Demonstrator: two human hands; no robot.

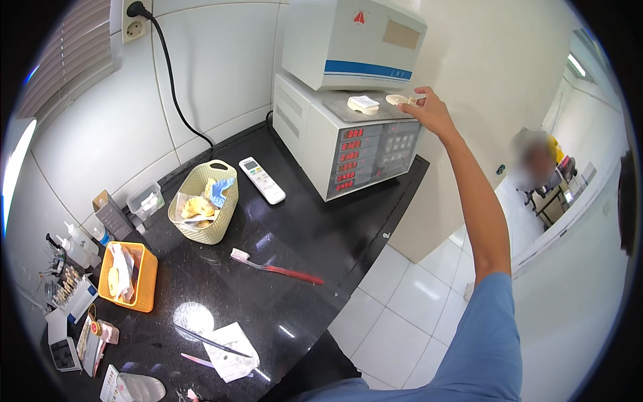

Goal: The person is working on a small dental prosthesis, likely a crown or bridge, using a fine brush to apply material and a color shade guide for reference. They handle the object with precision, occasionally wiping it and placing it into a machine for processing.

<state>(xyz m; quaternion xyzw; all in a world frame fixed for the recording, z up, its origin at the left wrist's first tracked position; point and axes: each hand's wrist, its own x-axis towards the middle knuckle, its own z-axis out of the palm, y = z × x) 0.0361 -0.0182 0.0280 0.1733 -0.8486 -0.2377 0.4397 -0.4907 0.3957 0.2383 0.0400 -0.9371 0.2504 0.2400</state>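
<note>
My right hand [430,112] reaches out over the metal top plate [335,104] of a dental porcelain furnace [301,134]. Its thumb and fingers are closed in a pinch around something small and pale, too small to make out. Right beside the fingertips lies a round, cream-coloured disc [395,99] on the plate. To its left rests a pale round block with a white pad [364,103] on top. Above the plate stands the furnace's grey upper housing [355,47] with a blue stripe. Red digits glow on the front panel [355,161]. My left hand is out of view.
On the black counter lie a white remote control [262,180], a red-handled toothbrush [284,271] and a stained paper sheet [231,355] under a dark thin tool. A cream basket [221,224] and an orange basket [146,285] hold dental models. Another person [536,157] is in the far room.
</note>
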